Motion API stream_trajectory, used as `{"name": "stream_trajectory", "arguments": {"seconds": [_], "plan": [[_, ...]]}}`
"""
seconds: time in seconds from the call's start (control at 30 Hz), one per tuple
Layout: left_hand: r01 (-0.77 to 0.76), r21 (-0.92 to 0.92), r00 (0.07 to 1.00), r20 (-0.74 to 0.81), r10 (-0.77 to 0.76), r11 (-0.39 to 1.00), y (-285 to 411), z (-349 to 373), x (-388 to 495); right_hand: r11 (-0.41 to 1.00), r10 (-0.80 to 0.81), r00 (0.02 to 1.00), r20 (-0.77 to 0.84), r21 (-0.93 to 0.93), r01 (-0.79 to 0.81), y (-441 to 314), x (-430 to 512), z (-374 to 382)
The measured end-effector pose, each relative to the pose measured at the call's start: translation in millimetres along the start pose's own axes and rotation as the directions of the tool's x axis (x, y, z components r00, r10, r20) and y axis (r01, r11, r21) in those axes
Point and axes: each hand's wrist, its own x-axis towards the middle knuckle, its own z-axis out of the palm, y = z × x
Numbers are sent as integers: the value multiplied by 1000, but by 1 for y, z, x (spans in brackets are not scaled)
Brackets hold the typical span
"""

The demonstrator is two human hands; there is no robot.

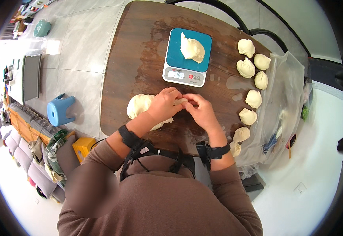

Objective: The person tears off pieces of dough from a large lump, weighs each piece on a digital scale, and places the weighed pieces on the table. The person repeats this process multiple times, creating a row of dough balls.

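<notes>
A small piece of dough [179, 101] is pinched between my two hands, just in front of the scale. My left hand [166, 102] covers most of it, and the fingertips of my right hand [200, 111] grip its right end. Under and beside my left forearm lies a large lump of dough [139, 105], partly hidden by the arm. A kitchen scale [169, 81] with a blue-green top and a lit display stands beyond my hands. On its platform rests an irregular chunk of dough [192, 49] with a pointed tip.
Several rounded dough balls [246, 68] line the right side of the dark wooden table [124, 59]. Clear plastic sheeting [286, 88] hangs over that edge. Black chair frames [230, 11] stand at the far side. A blue plastic stool [59, 110] is on the floor to the left.
</notes>
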Motion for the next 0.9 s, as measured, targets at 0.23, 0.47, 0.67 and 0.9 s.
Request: {"name": "stream_trajectory", "arguments": {"seconds": [0.23, 0.47, 0.67, 0.9], "plan": [[58, 63, 988, 140, -66, 996, 0, 6, 1, 962, 249, 960, -129, -81, -260, 19, 1, 5], [35, 138, 980, 189, -61, 990, 4, -27, 18, 963, -95, 953, -288, -268, 15, 12, 9, -22], [360, -391, 922, 11, -387, 847, 9, -77, 82, 961, -250, 907, -338, -202, 190, -38, 62, -39], [474, -591, 771, -81, -632, 653, 39, -46, 138, 779, -481, 799, -362, -595, 200, -68, 106, -22]]}}
